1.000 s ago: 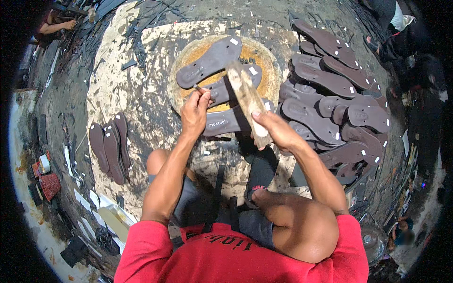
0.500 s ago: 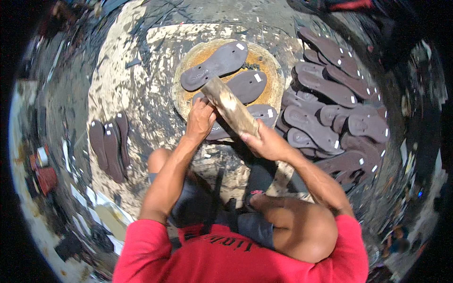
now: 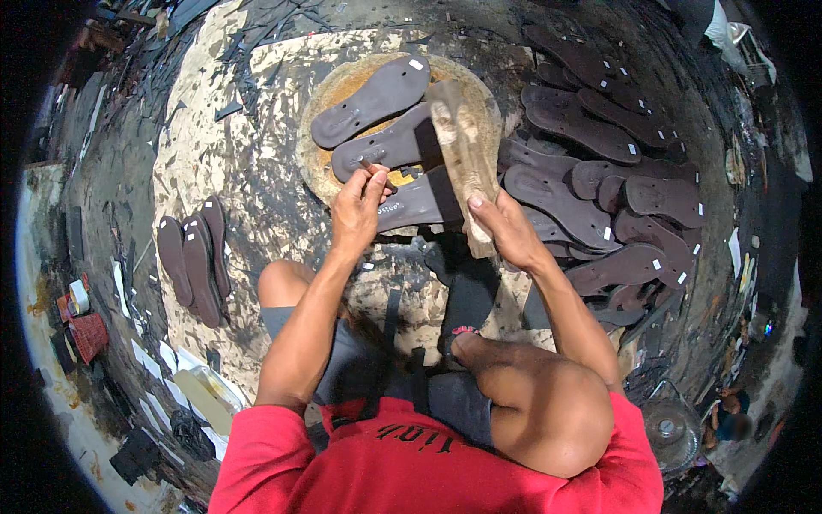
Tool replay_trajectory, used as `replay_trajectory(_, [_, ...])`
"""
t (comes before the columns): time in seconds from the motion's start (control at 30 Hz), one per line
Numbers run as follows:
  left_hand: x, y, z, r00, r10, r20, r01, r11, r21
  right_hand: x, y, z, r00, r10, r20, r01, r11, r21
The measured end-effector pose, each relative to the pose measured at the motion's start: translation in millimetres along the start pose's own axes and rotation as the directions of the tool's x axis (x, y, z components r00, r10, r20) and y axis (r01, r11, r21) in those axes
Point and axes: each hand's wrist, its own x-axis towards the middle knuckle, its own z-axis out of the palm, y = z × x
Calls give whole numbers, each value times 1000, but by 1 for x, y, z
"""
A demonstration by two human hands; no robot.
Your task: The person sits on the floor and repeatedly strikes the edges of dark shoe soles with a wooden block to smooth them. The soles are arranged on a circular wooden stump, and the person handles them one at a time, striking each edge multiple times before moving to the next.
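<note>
Three dark brown sandal soles rest on a round, worn block (image 3: 315, 176). My left hand (image 3: 356, 210) pinches a slim dark punch (image 3: 366, 163), its end at the heel part of the middle sole (image 3: 384, 141). The far sole (image 3: 372, 101) has small holes and a white sticker. Partly under the left fingers lies the near sole (image 3: 413, 204). My right hand (image 3: 507, 230) is wrapped round the lower end of a rough wooden club (image 3: 461, 146), raised to the right of the punch and apart from it. The club hides the toe ends of the middle and near soles.
Many loose soles (image 3: 561, 201) are heaped to the right of the block. A few more soles (image 3: 201, 265) lie at the left. Pale, stained sheeting (image 3: 205, 154) covers the floor around the block, with dark scraps (image 3: 229, 110). My bent knees are close in front.
The wooden club has swung right and away from the left hand, now standing more upright in the view. The left hand stays at the middle sole, and the punch shows more clearly.
</note>
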Motion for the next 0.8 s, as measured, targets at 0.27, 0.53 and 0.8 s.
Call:
replay_trajectory(0.27, [6, 9, -7, 997, 46, 66, -55, 987, 149, -51, -176, -18, 971, -187, -152, 189, 982, -4])
replay_trajectory(0.53, [1, -15, -7, 848, 485, 213, -528, 739, 419, -33, -95, 39, 991, -100, 83, 129, 836, -533])
replay_trajectory(0.8, [5, 23, 18, 981, -61, -184, 24, 980, -198, -41, 15, 7, 956, 247, 156, -252, 968, 14])
